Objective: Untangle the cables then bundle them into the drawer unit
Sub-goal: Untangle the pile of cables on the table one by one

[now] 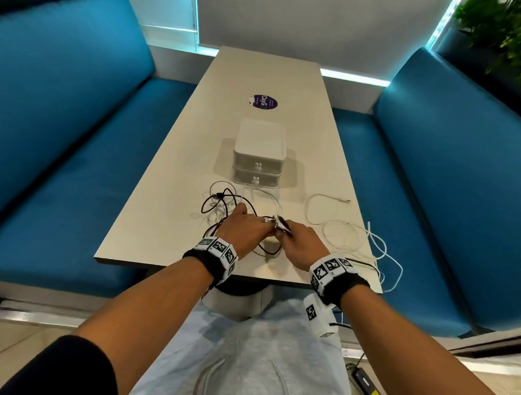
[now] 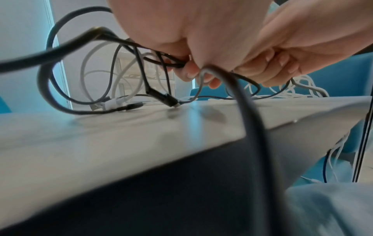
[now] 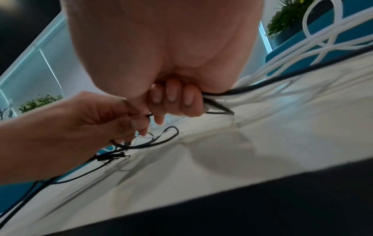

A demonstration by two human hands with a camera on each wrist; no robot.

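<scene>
A tangle of black cable (image 1: 223, 199) and white cable (image 1: 264, 194) lies on the pale table (image 1: 150, 231) near its front edge. My left hand (image 1: 246, 226) pinches black cable strands (image 2: 171, 61) just above the table. Close beside it, my right hand (image 1: 296, 237) has its fingers (image 3: 179, 102) curled round a bunch of black and white cables (image 3: 220, 102). More white cable (image 1: 341, 230) loops to the right, part of it hanging over the table's corner. The white two-drawer unit (image 1: 258, 154) stands behind the tangle with both drawers shut.
Blue bench seats (image 1: 61, 158) flank the table on both sides. A purple round sticker (image 1: 265, 102) lies beyond the drawer unit. A black power adapter (image 1: 364, 382) sits on the floor at lower right. Plants (image 1: 505, 32) stand at the back right.
</scene>
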